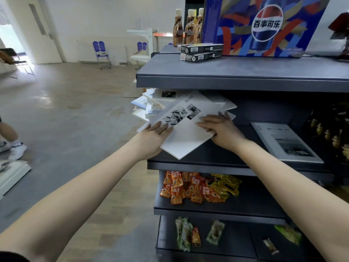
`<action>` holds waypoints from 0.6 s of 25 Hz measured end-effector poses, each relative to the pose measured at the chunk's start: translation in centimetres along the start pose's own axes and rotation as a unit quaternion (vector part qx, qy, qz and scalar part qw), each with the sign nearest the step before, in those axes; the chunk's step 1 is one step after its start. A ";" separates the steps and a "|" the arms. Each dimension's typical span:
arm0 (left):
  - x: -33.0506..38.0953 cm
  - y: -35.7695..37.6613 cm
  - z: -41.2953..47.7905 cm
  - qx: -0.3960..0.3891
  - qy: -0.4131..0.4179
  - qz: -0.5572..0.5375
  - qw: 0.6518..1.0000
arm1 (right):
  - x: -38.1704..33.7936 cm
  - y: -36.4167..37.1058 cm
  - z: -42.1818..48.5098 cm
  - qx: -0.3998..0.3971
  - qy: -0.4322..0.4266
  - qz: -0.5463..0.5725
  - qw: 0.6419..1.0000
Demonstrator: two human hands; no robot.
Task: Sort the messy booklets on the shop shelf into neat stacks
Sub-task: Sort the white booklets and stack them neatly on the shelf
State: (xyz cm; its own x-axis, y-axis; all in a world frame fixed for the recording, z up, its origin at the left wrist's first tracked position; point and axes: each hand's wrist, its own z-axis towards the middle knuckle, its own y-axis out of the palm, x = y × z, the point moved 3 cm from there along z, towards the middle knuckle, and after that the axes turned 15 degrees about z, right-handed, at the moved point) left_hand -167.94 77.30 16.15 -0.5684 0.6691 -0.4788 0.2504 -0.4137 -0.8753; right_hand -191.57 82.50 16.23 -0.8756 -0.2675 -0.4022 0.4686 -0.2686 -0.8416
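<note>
Presently, far left: I see a person's leg and white shoes (14, 146) on the floor, with flat white floor booklets (13, 173) just beside them.
Back wall: a blue chair (101, 52) stands well apart from the shelving.
Loose pile (151, 106): white and pale blue booklets lie fanned at odd angles at the left end of the middle shelf (198, 167). Some stick out past the shelf's end.
Left grip (153, 137): open, with straight fingers laid on the left edge of the top booklet. I cannot tell where the thumb lies.
Top booklet (187, 135): white, with black-and-white photos. It lies skewed on the middle shelf over further white sheets (224, 104), and its near corner reaches the shelf's front lip.
Right grip (221, 131): open, with fingers spread flat on the top booklet's right edge.
Upper shelf (226, 82): brown bottles (188, 27), two stacked black boxes (201, 52) and a blue cola carton (264, 25).
Lower shelves: orange packets (188, 188) touch yellow packets (224, 184). Green packets (184, 233) lie on the shelf below.
Grey booklet (283, 142): flat on the middle shelf, apart from the right grip.
Far right: small yellow figures (328, 135) in shadow.
</note>
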 end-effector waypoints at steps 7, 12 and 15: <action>4.8 -1.9 1.4 0.063 -0.084 -0.002 0.994 | -4.0 1.5 -4.1 0.115 -0.169 -0.060 0.977; 5.4 -2.8 1.8 0.126 -0.089 -0.053 0.987 | -0.3 -0.3 -6.0 0.110 -0.087 0.027 0.990; 5.4 -1.5 1.8 0.089 -0.091 -0.135 0.983 | 1.8 -0.5 -7.0 0.119 -0.034 0.097 0.988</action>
State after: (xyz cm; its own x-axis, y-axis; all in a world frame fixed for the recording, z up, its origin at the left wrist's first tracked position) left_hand -172.82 80.39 15.02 -0.7303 0.6545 -0.1959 -0.0615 -0.3485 -0.9353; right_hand -194.20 88.60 13.41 -0.7604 -0.3943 -0.5160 0.6483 -0.4141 -0.6389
